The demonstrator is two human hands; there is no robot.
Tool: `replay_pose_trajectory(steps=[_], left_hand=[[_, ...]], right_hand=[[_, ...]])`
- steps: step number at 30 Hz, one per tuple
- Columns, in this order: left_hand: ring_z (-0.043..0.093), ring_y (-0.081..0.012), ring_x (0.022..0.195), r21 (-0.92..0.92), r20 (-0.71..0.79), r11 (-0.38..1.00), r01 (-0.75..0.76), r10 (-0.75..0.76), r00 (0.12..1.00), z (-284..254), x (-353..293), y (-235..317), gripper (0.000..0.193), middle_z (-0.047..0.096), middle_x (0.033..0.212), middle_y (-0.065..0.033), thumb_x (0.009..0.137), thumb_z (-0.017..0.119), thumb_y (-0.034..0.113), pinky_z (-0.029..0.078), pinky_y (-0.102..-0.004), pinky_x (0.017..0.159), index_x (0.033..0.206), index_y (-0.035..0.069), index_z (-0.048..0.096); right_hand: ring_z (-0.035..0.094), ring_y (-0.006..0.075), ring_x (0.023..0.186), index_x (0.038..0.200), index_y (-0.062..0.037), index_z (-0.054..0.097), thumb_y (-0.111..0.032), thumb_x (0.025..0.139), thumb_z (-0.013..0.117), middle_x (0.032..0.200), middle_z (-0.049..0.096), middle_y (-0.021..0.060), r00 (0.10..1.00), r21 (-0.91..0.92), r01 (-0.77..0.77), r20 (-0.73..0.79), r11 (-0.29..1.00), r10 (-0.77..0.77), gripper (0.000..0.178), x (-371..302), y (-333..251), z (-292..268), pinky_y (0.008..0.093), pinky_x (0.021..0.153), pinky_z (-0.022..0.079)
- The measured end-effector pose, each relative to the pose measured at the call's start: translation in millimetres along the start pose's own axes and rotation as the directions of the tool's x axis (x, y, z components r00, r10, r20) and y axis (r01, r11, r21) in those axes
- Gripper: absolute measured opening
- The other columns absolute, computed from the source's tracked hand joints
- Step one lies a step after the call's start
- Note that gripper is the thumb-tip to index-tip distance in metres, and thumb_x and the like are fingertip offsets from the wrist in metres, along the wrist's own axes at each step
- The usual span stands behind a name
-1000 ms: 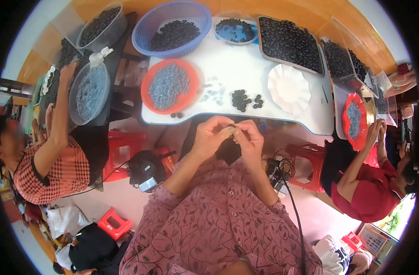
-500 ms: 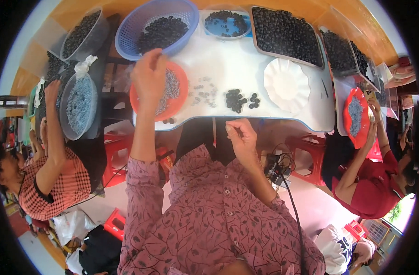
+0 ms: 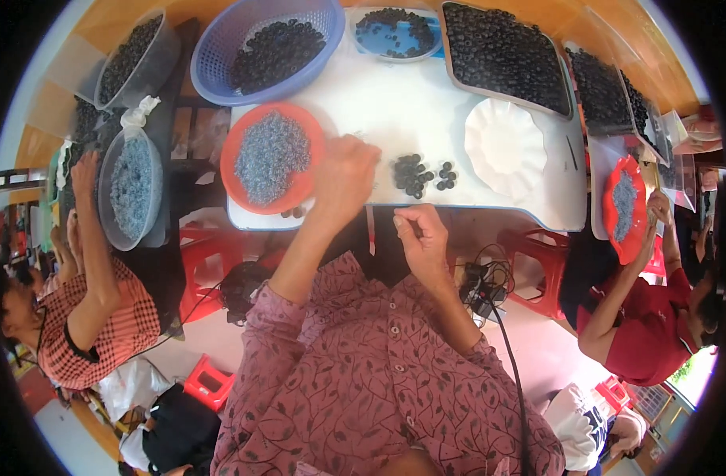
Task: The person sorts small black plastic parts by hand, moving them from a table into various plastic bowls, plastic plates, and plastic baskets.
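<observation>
My left hand (image 3: 347, 176) is over the white table, just right of the orange bowl (image 3: 316, 127), where small clear pieces lay. It covers them, and its fingers are blurred. Many small bluish-clear pieces (image 3: 272, 157) fill the bowl. At the table's front edge my right hand (image 3: 423, 238) is closed, thumb and fingertips pressed together; whatever they may hold is too small to see. Ahead of it sit a loose cluster of small black round parts (image 3: 412, 176) and a smaller group of the same parts (image 3: 446, 175).
A blue basket (image 3: 207, 67) of black parts stands far left. Beyond lie a clear tub (image 3: 397, 57) and a tray (image 3: 453, 75) of black parts. A scalloped white dish (image 3: 506, 147) sits at the right. People work at both sides; a black cable (image 3: 510, 357) hangs at my right.
My left hand has moved right and nearer, from between the blue basket and the orange bowl to the spot over the clear pieces. My right hand has stayed almost still.
</observation>
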State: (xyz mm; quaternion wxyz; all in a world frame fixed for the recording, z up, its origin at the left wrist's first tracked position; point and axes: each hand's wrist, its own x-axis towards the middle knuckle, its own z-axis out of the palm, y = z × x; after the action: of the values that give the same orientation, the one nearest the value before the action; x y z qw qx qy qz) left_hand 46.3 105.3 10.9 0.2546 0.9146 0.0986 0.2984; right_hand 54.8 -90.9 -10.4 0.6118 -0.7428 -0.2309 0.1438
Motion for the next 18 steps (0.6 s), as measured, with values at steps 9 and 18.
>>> replay_pose_trajectory(steps=[9,18], left_hand=[[0.059,-0.0279,0.083,0.025,0.21,1.0,0.0,-0.005,0.978,16,-1,15,0.021,0.056,0.085,-0.0073,0.075,0.065,0.0,0.05,-0.0402,0.063,0.089,0.012,0.074],[0.059,-0.0278,0.085,0.065,0.254,0.995,-0.072,0.054,0.966,14,4,14,0.023,0.056,0.087,-0.0071,0.074,0.064,0.002,0.05,-0.0401,0.064,0.093,0.012,0.073]], right_hand=[[0.059,0.012,0.072,0.097,0.0003,0.065,0.001,0.089,0.066,0.089,0.06,0.0069,0.999,-0.061,0.048,-0.003,0.997,-0.049,0.009,5,-1,1,0.0243,0.063,0.048],[0.055,0.0115,0.065,0.095,-0.0004,0.066,0.002,0.087,0.068,0.085,0.058,0.0061,0.996,-0.074,0.088,-0.028,0.993,-0.09,0.009,9,0,3,0.0242,0.056,0.044]])
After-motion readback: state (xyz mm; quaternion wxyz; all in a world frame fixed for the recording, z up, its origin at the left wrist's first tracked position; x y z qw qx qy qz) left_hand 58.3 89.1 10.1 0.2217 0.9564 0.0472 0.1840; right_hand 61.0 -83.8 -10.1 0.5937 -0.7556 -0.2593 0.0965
